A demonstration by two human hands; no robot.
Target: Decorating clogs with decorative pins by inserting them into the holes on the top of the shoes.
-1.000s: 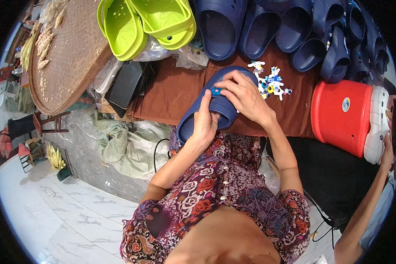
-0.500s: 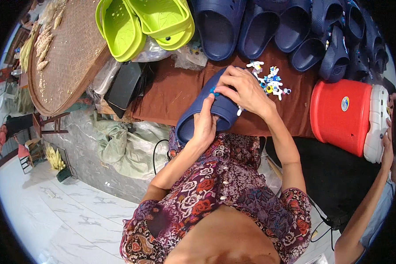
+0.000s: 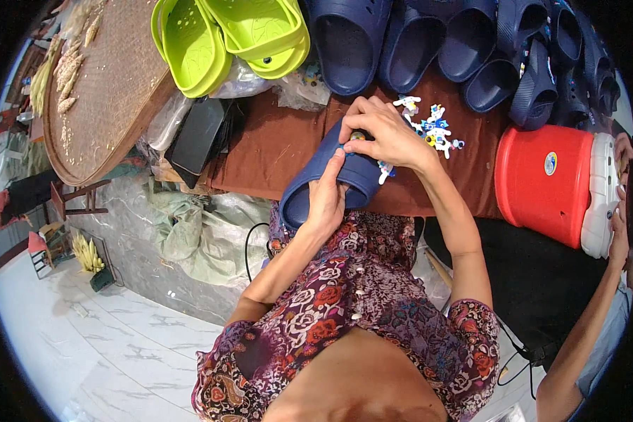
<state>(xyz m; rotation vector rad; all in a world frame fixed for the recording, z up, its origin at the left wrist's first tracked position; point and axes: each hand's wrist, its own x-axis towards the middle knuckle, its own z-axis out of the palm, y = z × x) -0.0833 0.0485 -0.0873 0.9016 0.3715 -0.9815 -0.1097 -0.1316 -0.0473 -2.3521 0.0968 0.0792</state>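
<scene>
A navy blue clog point(image 3: 363, 178) lies tilted on the brown cloth in front of me, its opening toward my body. My left hand point(image 3: 325, 197) grips its upper, fingers inside the opening and thumb on top. My right hand point(image 3: 389, 138) bends over the clog's top, thumb and fingertips pinched on a small shoe charm point(image 3: 357, 136) mostly hidden by the fingers. Against the clog's right side sits a white and blue charm point(image 3: 385, 171). Just beyond my right hand is a pile of white, blue and yellow charms point(image 3: 437, 132).
Several navy clogs point(image 3: 411, 53) line the far side, with lime green clogs point(image 3: 198, 60) at far left. A red stool-like tub point(image 3: 541, 176) stands right, beside a white clog point(image 3: 598, 200) touched by another person's hand point(image 3: 619, 228). A woven tray point(image 3: 112, 84) and black box point(image 3: 197, 137) are left.
My right hand's fingers have shifted slightly over the clog's top, and part of a charm now shows beneath them. The left hand keeps its hold. A second hand appears near the white clog.
</scene>
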